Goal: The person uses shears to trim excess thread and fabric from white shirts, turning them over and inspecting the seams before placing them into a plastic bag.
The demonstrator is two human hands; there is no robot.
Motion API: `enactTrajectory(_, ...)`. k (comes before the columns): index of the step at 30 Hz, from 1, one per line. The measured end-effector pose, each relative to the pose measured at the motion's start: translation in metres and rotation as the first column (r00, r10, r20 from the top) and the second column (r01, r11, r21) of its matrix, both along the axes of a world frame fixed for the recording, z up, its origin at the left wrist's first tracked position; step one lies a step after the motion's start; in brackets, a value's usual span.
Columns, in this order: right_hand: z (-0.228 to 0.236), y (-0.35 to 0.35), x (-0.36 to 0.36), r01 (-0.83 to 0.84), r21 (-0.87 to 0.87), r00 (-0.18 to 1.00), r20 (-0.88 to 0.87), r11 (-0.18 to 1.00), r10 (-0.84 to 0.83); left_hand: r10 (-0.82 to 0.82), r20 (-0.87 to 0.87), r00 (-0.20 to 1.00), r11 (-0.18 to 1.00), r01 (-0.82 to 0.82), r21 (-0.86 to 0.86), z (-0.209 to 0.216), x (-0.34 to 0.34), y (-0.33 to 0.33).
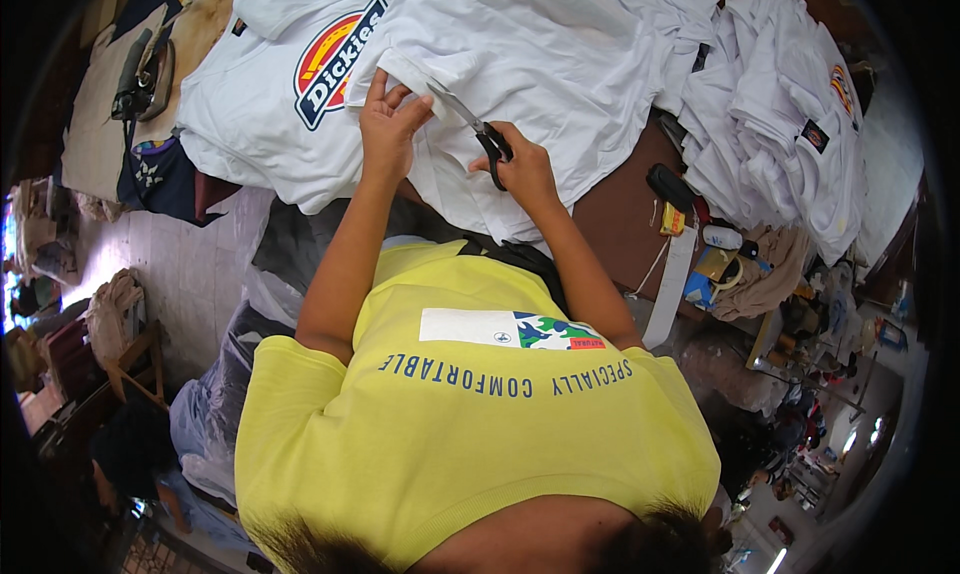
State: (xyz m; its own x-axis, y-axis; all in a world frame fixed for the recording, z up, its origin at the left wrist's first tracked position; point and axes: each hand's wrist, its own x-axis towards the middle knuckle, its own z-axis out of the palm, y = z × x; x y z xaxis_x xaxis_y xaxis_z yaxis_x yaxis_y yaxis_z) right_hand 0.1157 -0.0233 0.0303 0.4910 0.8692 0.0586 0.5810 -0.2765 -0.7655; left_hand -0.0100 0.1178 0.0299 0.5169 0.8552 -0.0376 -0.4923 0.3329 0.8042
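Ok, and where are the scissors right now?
In the head view, the black-handled scissors are above centre, in the right hand, their blades pointing up and left toward the white cloth at the left hand.

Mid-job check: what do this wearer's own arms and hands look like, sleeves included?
The left hand and right hand are bare, with no gloves visible. The forearms are uncovered too; the short sleeves are yellow, like the shirt.
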Motion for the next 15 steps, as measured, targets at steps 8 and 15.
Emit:
enactTrajectory(8,0.015,0.014,-0.002,-0.041,0.061,0.996,0.078,0.997,0.036,-0.015,-0.011,1.0,1.0,0.015,0.024,-0.001,-0.002,-0.007)
enactTrajectory(15,-0.008,0.004,0.001,0.012,0.056,1.0,-0.026,0.998,-0.011,-0.011,-0.015,1.0,0.999,0.012,0.047,0.005,-0.003,-0.009)
